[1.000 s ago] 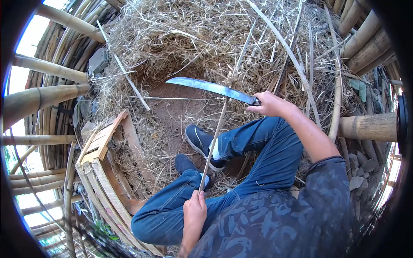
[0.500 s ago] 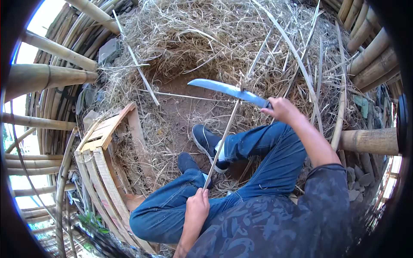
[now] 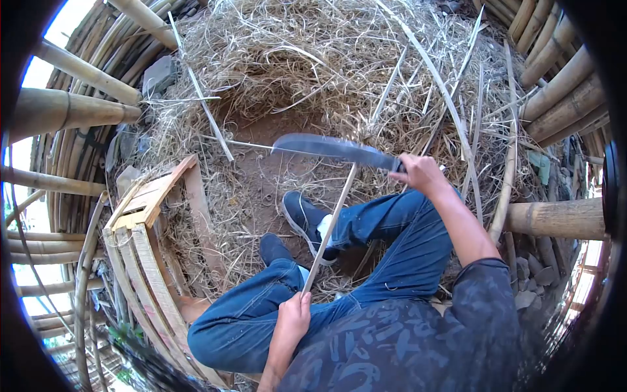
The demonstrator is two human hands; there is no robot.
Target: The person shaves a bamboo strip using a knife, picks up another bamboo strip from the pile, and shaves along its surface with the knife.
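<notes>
My right hand (image 3: 420, 175) is wrapped around the dark handle of a machete (image 3: 326, 148). Its long curved blade points left across the bare soil and is slightly blurred. Low in the view, my left hand (image 3: 294, 317) grips the near end of a thin bamboo strip (image 3: 332, 228). The strip slants up and away between my legs, and its far end meets the blade in view; whether they touch I cannot tell. My legs in blue jeans (image 3: 408, 261) are bent on either side of it.
A slatted wooden crate (image 3: 147, 261) stands at my left. Pale shavings (image 3: 281, 72) are heaped ahead, with long bamboo strips (image 3: 434, 78) lying over them. Bamboo poles (image 3: 75, 110) jut in from the left, and another thick pole (image 3: 555, 219) lies at the right.
The machete's blade has tilted, its face going from bright to dark, and it now crosses nearer the strip's far end. The whole view has shifted slightly.
</notes>
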